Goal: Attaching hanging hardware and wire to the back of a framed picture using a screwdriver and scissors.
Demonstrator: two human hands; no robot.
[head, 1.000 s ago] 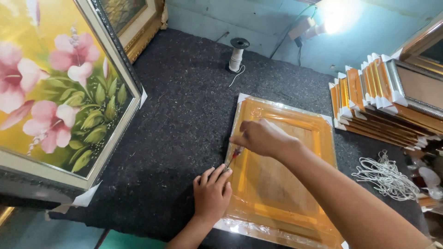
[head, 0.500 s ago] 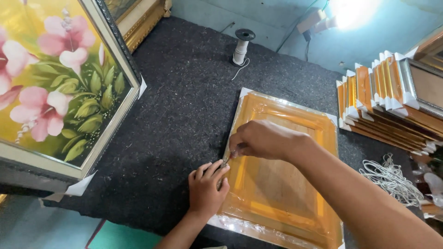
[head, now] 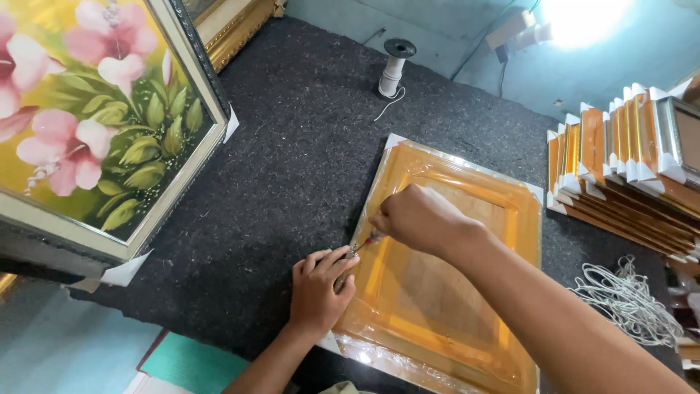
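Right now we have a plastic-wrapped orange frame (head: 445, 284) lying flat on the dark felt table (head: 292, 160). Our left hand (head: 319, 290) presses flat on its left edge; our right hand (head: 417, 217) is fisted around a small tool (head: 362, 244), tip between the left fingers (head: 337, 257). Nearby sit stacked frames (head: 627, 157) and white cord (head: 625, 298).

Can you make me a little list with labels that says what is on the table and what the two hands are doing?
Surface: dark grey felt-covered table
Main thing: orange wooden picture frame wrapped in clear plastic, lying flat, back up
Left hand: pressed flat on the frame's left edge
Right hand: grips a small thin tool with a reddish handle, tip at the left hand's fingers
Far left: framed painting of pink flowers
Far right: stack of orange frames with white corner guards
Near right: bundle of white cord
Back: white thread spool
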